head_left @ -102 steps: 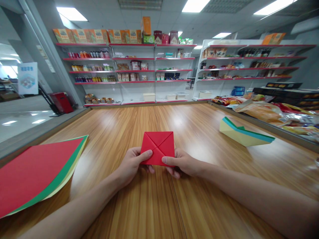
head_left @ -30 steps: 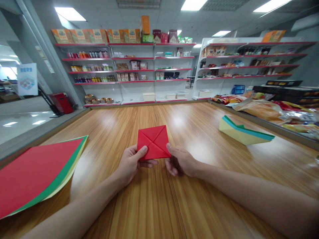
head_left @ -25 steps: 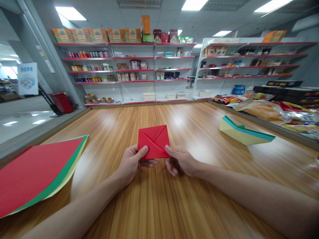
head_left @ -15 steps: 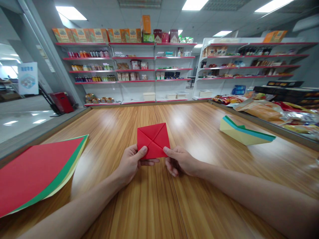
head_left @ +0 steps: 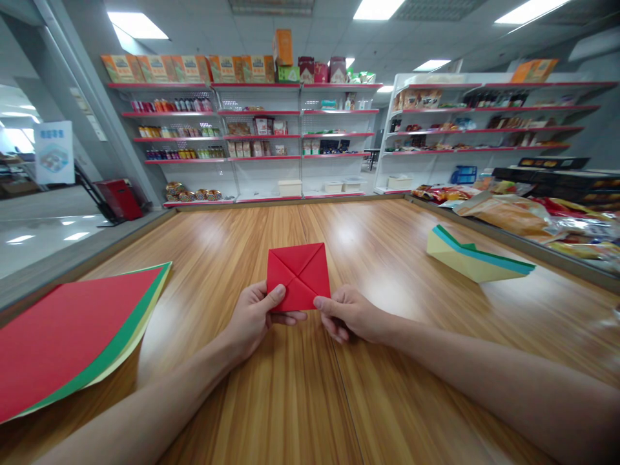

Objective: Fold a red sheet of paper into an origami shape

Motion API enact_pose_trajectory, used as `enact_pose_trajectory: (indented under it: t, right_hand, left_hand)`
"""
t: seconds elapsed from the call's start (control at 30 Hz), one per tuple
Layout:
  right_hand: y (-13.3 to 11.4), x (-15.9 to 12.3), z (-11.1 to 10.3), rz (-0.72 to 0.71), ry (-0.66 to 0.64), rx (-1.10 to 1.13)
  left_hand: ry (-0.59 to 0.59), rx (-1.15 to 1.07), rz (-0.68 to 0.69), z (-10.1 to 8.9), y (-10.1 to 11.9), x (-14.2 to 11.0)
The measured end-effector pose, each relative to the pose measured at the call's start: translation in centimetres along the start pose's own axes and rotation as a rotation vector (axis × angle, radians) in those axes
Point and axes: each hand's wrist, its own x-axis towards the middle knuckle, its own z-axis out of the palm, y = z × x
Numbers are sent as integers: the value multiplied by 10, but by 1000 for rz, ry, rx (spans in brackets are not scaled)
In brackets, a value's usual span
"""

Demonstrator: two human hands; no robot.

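Note:
A red paper square (head_left: 299, 274), folded so that four flaps meet in a cross of creases, is held up just above the wooden table (head_left: 300, 400). My left hand (head_left: 254, 316) pinches its lower left edge, thumb on the front and fingers behind. My right hand (head_left: 351, 313) pinches the lower right corner with thumb and forefinger. The square is tilted slightly, its top leaning away from me.
A stack of red, green and yellow paper sheets (head_left: 72, 329) lies at the left. A folded yellow and teal paper piece (head_left: 472, 258) rests at the right. Snack packets (head_left: 523, 216) line the right edge. Store shelves (head_left: 252, 135) stand beyond the table.
The red square has turned a little and shifted left since the earliest frame. My right hand has slid from the bottom edge to the lower right corner.

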Motion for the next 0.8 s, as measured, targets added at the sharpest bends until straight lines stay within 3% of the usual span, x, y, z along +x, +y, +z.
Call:
enact_pose_trajectory:
  t: [0.2, 0.47, 0.8]
  right_hand:
    - [-4, -4, 5, -96, 99, -190]
    - [9, 2, 1, -2, 105, 184]
    - [12, 4, -1, -33, 47, 189]
  left_hand:
    - [37, 12, -51, 2, 2, 2]
    - [110, 116, 0, 8, -1, 2]
    - [68, 237, 17, 9, -3, 1]
